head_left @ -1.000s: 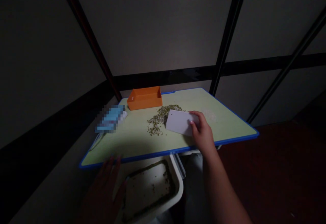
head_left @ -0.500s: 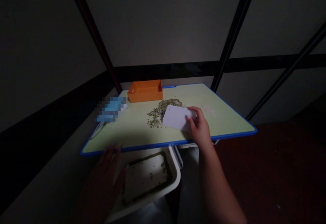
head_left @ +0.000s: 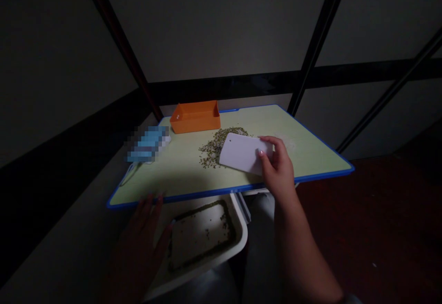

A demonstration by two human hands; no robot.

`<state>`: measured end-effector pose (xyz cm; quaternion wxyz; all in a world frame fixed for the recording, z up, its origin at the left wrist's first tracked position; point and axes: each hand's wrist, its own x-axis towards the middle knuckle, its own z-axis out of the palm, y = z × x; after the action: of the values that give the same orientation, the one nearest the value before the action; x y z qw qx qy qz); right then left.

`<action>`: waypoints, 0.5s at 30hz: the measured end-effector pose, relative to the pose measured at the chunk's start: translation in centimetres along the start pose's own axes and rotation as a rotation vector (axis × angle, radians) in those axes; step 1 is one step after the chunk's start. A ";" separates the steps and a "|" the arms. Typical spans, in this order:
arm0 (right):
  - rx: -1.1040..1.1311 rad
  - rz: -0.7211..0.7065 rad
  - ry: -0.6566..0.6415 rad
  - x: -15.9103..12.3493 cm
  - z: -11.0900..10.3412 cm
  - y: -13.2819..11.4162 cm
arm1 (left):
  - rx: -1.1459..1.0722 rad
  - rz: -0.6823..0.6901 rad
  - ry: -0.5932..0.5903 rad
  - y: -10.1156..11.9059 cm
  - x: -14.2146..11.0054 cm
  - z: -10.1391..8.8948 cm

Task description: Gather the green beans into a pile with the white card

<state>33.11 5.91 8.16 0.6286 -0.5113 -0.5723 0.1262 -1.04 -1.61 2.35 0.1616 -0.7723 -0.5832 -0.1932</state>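
Card (head_left: 240, 153), white and flat with a small hole near its far left corner, is gripped at its right end by the right hand (head_left: 280, 168), the thumb on the upper face and the fingers curled round the far edge. It tilts over the near right side of a loose pile of green and pale grains (head_left: 211, 148), around the middle of the pale green surface (head_left: 183, 175), closer to the front edge than to the back; stray grains spread to its left.

The left hand (head_left: 140, 242), in deep shadow, lies just below the front edge near the front left corner, fingers extended and somewhat parted, its thumb over the left part of a white tray (head_left: 242, 237) beneath the surface. Whether its fingertips touch the blue rim cannot be told. Inside the tray, dark grains (head_left: 228, 230) line the inner edges, with a few scattered across the bottom.

An orange box (head_left: 195, 120) stands by the back left corner. Along the left edge lies a blurred blue item (head_left: 149, 143) with a pale cord (head_left: 127, 175) near it. A faint whitish patch (head_left: 286, 143) shows towards the right edge.
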 end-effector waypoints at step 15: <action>-0.128 0.002 -0.036 -0.4 0.5 -0.6 | 0.051 0.032 0.049 -0.1 -0.1 0.2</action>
<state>32.36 5.63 8.32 0.5840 -0.5487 -0.5900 0.0992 -1.13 -1.61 2.15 0.1985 -0.7722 -0.5714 -0.1944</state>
